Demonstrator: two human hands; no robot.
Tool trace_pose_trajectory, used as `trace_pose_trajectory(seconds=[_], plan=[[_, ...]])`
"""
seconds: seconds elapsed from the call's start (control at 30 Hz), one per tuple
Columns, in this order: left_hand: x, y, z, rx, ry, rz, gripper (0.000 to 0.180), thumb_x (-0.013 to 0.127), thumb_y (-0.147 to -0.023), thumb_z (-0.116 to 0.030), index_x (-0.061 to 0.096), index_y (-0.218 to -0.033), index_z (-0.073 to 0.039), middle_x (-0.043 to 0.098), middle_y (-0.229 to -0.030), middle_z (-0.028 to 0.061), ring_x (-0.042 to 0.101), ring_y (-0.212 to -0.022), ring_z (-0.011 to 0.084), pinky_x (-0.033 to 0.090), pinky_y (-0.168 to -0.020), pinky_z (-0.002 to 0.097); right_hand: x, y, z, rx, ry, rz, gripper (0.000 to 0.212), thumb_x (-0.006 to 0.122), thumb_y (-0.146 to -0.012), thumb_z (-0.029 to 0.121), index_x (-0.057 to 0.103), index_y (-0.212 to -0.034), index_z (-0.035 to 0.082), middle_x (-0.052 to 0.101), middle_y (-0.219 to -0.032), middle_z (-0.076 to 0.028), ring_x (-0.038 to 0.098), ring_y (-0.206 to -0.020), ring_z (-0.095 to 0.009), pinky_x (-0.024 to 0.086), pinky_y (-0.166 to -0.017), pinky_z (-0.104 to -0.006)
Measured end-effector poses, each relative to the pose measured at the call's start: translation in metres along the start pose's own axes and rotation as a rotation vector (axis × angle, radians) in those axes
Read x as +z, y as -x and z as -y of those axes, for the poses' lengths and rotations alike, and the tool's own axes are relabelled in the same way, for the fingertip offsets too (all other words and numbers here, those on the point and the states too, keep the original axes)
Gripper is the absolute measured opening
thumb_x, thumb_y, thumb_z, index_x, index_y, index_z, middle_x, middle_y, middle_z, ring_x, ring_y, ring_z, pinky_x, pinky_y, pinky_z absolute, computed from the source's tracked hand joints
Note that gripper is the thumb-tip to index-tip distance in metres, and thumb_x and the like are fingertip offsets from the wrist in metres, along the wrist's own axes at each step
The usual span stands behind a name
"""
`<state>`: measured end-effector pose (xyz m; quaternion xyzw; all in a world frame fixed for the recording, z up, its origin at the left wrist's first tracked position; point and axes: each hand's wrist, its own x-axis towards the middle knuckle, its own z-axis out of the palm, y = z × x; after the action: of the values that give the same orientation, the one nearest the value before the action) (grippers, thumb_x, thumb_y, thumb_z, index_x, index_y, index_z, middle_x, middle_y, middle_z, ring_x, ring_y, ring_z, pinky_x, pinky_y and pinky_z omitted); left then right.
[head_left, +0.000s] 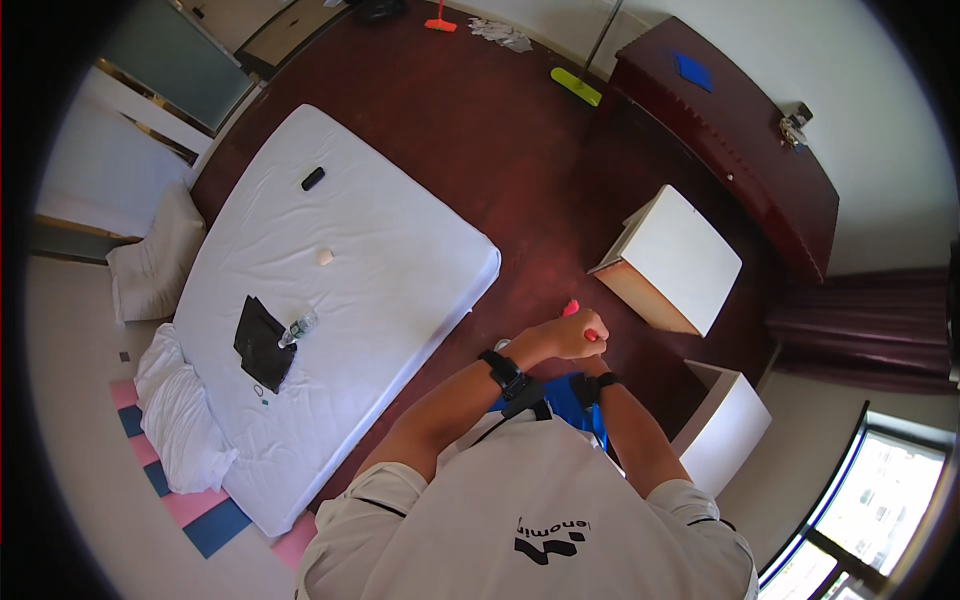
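Note:
My left hand is closed in a fist in front of my body. Against it presses my right hand, also closed and partly hidden behind the left. Red shows between the fingers, and a pinkish-red piece sticks out just beyond them; it looks like a slim handle seen nearly end-on, its kind unclear. Each wrist wears a black band. Blue material shows below, between my forearms.
On my left lies a white-covered mattress with a bottle, black sheets and a black object. To the right stand a white cabinet, another white unit and a dark red desk. A green mop leans beyond.

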<state>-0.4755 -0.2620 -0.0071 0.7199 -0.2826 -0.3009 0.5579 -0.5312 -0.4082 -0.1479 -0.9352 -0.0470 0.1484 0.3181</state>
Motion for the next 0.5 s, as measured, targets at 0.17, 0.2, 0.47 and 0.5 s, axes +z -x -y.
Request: trace_pose_trajectory(seconds=[0.17,0.2,0.47,0.5], plan=[[-0.013,-0.011,0.014,0.316,-0.323,-0.136,0.022,0.056,-0.065,-0.018,0.054,-0.054,0.001,0.052,-0.055,0.0218,0.053,-0.054,0.0365,0.041,-0.054,0.0421,0.012,-0.061,0.024,-0.299,-0.272,-0.383,0.028,0.061,-0.083,0.027,0.062,-0.104,0.009,0.064,-0.1,-0.014,0.062,-0.091,-0.033,0.049,-0.077,-0.0417],[-0.012,-0.015,0.019,0.309,-0.327,-0.138,0.022,0.056,-0.065,-0.018,0.054,-0.054,0.001,0.052,-0.055,0.0218,0.053,-0.054,0.0365,0.041,-0.054,0.0421,0.013,-0.071,0.028,-0.345,-0.321,-0.456,0.027,0.062,-0.083,0.026,0.062,-0.105,0.01,0.064,-0.1,-0.013,0.062,-0.091,-0.033,0.049,-0.077,-0.0417],[-0.047,-0.063,-0.017,0.008,-0.352,0.099,0.015,0.058,-0.06,-0.014,0.055,-0.056,0.0,0.052,-0.054,0.0175,0.056,-0.058,0.0359,0.046,-0.06,0.0428,-0.045,-0.146,0.025,-0.344,-0.337,-0.318,0.031,0.067,-0.081,0.027,0.059,-0.109,0.014,0.062,-0.098,-0.014,0.061,-0.088,-0.034,0.049,-0.073,-0.0407],[-0.053,-0.072,-0.022,0.001,-0.357,0.091,0.015,0.058,-0.06,-0.014,0.055,-0.056,0.0,0.052,-0.054,0.0175,0.056,-0.058,0.0359,0.046,-0.06,0.0428,-0.059,-0.157,0.019,-0.339,-0.291,-0.209,0.03,0.064,-0.083,0.03,0.06,-0.109,0.015,0.062,-0.099,-0.013,0.061,-0.091,-0.033,0.05,-0.074,-0.0412]])
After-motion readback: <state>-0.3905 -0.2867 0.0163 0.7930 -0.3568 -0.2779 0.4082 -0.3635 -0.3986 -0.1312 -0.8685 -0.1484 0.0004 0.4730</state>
